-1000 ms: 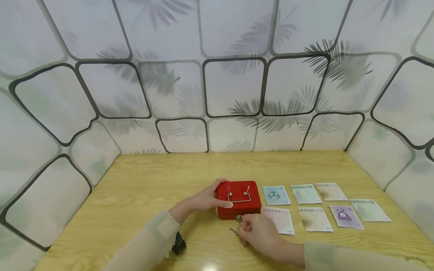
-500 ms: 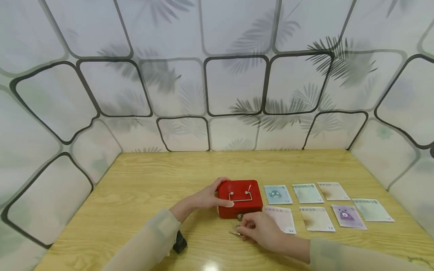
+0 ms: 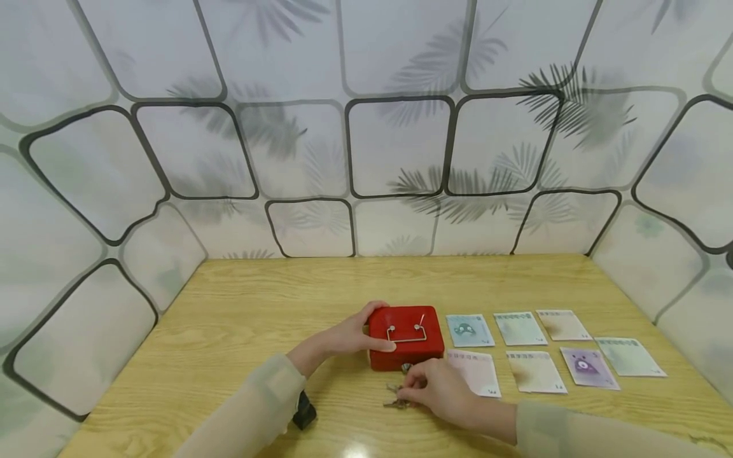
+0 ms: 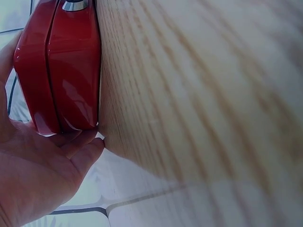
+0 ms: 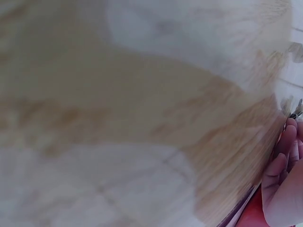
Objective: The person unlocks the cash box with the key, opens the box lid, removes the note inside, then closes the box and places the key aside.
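Note:
A red metal cash box (image 3: 401,323) with a wire carrying handle (image 3: 408,339) sits on the wooden table, its lid down. My left hand (image 3: 348,335) grips the box's left end, thumb over the lid's front corner and fingers round the far side. In the left wrist view, the silver lock (image 4: 75,4) shows on the red front. Just in front of the box, my right hand (image 3: 442,389) pinches small metal keys (image 3: 395,404) between thumb and forefinger, close over the tabletop. At the right wrist view's edge, dark key tips (image 5: 297,115) poke out beyond the fingertips.
Several play banknotes lie in two rows right of the box, among them a teal one (image 3: 469,330), a pink one (image 3: 478,375) and a purple one (image 3: 588,367). A patterned curtain (image 3: 395,146) encloses the table's back and sides. A black device (image 3: 304,411) shows by my left wrist.
The keys in my right hand have tipped down and spread apart, lower in front of the box. My left hand has kept its hold on the box.

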`<act>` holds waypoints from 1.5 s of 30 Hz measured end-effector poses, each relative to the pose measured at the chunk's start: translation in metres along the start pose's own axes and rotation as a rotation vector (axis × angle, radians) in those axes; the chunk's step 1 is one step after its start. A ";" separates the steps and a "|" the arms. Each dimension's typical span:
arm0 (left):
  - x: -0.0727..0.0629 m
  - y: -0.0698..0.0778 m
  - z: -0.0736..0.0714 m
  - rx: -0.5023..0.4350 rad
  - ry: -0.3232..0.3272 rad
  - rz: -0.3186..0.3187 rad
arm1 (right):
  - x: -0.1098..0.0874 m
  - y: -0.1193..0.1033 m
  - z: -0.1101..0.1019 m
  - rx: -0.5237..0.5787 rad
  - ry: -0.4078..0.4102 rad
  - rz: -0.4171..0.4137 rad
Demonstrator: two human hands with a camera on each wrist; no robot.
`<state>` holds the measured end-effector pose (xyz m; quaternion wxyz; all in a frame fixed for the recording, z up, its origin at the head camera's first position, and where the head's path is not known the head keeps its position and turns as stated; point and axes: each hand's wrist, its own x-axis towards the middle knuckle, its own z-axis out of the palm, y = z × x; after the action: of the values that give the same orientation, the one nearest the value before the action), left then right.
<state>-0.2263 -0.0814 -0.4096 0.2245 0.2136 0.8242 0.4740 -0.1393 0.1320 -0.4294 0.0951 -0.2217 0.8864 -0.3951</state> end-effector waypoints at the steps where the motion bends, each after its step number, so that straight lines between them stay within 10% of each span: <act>1: 0.000 0.000 0.000 0.000 0.000 -0.001 | 0.000 0.000 0.000 -0.002 -0.002 0.002; 45: 0.000 0.003 -0.005 0.041 -0.027 -0.047 | -0.024 0.014 -0.039 0.100 0.160 0.033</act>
<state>-0.2285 -0.0833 -0.4050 0.2421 0.2049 0.8355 0.4487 -0.1360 0.1766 -0.4137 0.0417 -0.1697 0.8739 -0.4537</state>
